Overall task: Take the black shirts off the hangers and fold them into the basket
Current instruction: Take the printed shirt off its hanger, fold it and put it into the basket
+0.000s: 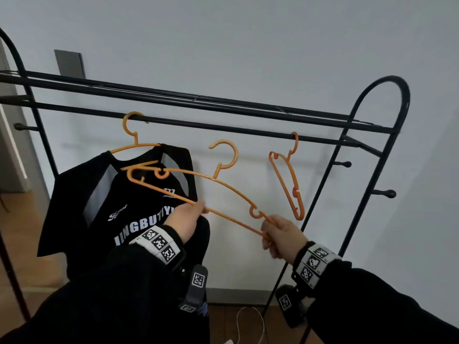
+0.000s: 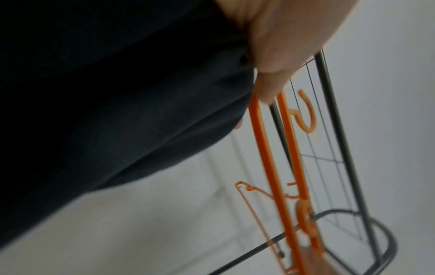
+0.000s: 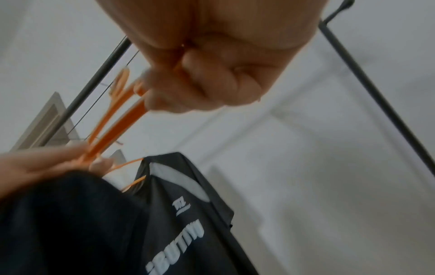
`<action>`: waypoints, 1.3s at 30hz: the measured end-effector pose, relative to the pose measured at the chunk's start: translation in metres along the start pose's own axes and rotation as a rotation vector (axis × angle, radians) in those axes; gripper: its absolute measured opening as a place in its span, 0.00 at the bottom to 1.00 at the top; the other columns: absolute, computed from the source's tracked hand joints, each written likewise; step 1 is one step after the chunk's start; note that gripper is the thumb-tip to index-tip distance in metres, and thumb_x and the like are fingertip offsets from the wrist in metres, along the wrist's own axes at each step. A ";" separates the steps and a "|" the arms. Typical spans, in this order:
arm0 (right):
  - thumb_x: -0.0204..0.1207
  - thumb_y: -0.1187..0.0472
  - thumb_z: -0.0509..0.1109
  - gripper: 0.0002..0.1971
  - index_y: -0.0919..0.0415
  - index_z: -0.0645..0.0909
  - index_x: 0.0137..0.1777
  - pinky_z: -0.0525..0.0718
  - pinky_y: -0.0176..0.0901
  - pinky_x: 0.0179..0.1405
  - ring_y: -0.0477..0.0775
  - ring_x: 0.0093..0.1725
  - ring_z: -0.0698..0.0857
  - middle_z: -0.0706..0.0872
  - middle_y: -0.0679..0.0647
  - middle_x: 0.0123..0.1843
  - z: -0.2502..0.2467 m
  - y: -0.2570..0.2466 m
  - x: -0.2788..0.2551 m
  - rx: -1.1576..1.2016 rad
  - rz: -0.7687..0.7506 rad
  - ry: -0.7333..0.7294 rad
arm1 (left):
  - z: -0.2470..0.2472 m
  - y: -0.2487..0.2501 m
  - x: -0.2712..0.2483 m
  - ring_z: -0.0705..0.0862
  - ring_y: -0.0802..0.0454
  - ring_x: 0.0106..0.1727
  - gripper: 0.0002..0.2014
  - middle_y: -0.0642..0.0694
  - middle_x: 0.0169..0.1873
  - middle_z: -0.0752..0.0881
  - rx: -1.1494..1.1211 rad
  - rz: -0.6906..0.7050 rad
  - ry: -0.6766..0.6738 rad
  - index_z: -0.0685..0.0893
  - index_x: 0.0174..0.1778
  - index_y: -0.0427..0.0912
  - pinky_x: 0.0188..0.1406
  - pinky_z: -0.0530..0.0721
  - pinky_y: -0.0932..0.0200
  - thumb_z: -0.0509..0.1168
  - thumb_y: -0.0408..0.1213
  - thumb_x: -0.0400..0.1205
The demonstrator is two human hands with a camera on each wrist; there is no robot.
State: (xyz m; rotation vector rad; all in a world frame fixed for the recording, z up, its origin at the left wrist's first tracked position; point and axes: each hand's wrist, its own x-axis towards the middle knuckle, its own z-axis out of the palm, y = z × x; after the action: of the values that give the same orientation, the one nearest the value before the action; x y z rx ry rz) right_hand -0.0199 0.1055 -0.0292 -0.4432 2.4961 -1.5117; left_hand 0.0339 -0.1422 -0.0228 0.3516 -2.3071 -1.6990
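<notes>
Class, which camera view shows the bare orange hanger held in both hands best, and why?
The head view: the held hanger shows whole, hook included, with the left hand and right hand on it. The left wrist view shows blurred bars and hook; the right wrist view only a blurred stretch between the hands.

A room in a home, seen at the clothes rack: a black metal garment rack [image 1: 273, 115] stands against a plain pale wall [image 1: 248, 33] above both grips, orange plastic hangers [image 1: 288, 180] on its rail. Left of the grips hangs a black printed shirt [image 1: 99, 207]; below them lie wood flooring [image 1: 236, 324] and a white cable [image 1: 248, 319]. A door frame [image 1: 10, 145] edges the far left.
</notes>
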 end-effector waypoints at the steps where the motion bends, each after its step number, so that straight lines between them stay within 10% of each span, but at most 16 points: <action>1: 0.86 0.57 0.59 0.12 0.61 0.80 0.46 0.75 0.41 0.23 0.52 0.24 0.78 0.84 0.58 0.30 -0.005 -0.001 0.008 -0.037 -0.006 0.080 | 0.000 -0.004 0.001 0.84 0.42 0.55 0.17 0.40 0.48 0.88 0.062 -0.015 -0.023 0.89 0.48 0.43 0.61 0.77 0.48 0.58 0.48 0.86; 8: 0.87 0.52 0.55 0.12 0.52 0.79 0.49 0.79 0.47 0.38 0.55 0.41 0.83 0.85 0.54 0.44 -0.034 -0.026 0.042 -0.338 -0.028 0.442 | -0.006 -0.034 0.007 0.87 0.33 0.48 0.14 0.33 0.36 0.87 0.078 -0.050 -0.021 0.89 0.34 0.47 0.55 0.85 0.36 0.67 0.54 0.69; 17: 0.87 0.54 0.51 0.14 0.56 0.75 0.62 0.84 0.55 0.53 0.64 0.50 0.85 0.85 0.58 0.47 -0.025 -0.050 0.062 -0.468 0.086 0.357 | -0.006 -0.037 0.004 0.88 0.48 0.45 0.08 0.47 0.35 0.90 0.038 -0.005 -0.049 0.90 0.33 0.48 0.56 0.84 0.49 0.68 0.38 0.76; 22: 0.76 0.41 0.62 0.26 0.46 0.66 0.72 0.91 0.61 0.49 0.59 0.48 0.88 0.82 0.53 0.54 -0.011 -0.023 0.044 -0.321 0.137 0.328 | -0.001 -0.023 -0.009 0.76 0.50 0.20 0.14 0.46 0.20 0.78 -0.067 -0.005 -0.171 0.90 0.36 0.49 0.25 0.75 0.60 0.63 0.27 0.73; 25: 0.73 0.37 0.67 0.33 0.46 0.63 0.75 0.92 0.57 0.41 0.59 0.46 0.88 0.80 0.54 0.58 -0.001 0.002 0.030 -0.146 0.214 0.365 | 0.000 -0.012 -0.016 0.71 0.51 0.20 0.16 0.45 0.22 0.74 -0.117 0.049 -0.301 0.91 0.44 0.45 0.24 0.71 0.61 0.60 0.24 0.74; 29: 0.80 0.53 0.66 0.17 0.53 0.76 0.68 0.93 0.53 0.41 0.55 0.43 0.89 0.85 0.53 0.52 0.030 0.038 0.008 -0.325 0.362 0.001 | 0.003 0.010 -0.029 0.69 0.54 0.23 0.15 0.44 0.24 0.70 -0.102 0.153 -0.441 0.90 0.47 0.40 0.25 0.69 0.61 0.61 0.22 0.74; 32: 0.77 0.61 0.70 0.28 0.45 0.73 0.76 0.93 0.53 0.49 0.54 0.54 0.88 0.78 0.48 0.72 0.049 0.058 0.001 -0.470 0.320 -0.291 | 0.001 0.034 -0.043 0.74 0.52 0.25 0.12 0.37 0.29 0.77 -0.125 0.208 -0.543 0.88 0.42 0.39 0.27 0.72 0.60 0.62 0.26 0.70; 36: 0.65 0.51 0.82 0.46 0.45 0.65 0.83 0.76 0.44 0.73 0.52 0.75 0.77 0.73 0.46 0.79 0.066 0.078 0.005 -0.603 0.101 -0.437 | -0.011 0.068 -0.055 0.81 0.47 0.32 0.12 0.35 0.35 0.84 -0.227 0.317 -0.586 0.89 0.40 0.43 0.35 0.77 0.58 0.62 0.26 0.70; 39: 0.67 0.51 0.82 0.30 0.52 0.81 0.69 0.82 0.47 0.65 0.54 0.65 0.85 0.86 0.53 0.67 0.067 0.100 0.004 -0.716 0.157 -0.532 | -0.023 0.081 -0.054 0.82 0.54 0.30 0.12 0.46 0.32 0.87 -0.349 0.384 -0.528 0.88 0.40 0.40 0.33 0.78 0.63 0.61 0.24 0.70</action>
State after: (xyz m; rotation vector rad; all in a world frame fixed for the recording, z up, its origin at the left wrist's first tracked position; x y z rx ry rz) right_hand -0.0181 0.0924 -0.1492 -0.6258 2.4570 -0.3249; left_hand 0.0886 -0.1214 0.0577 -0.6364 -2.1240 -2.0994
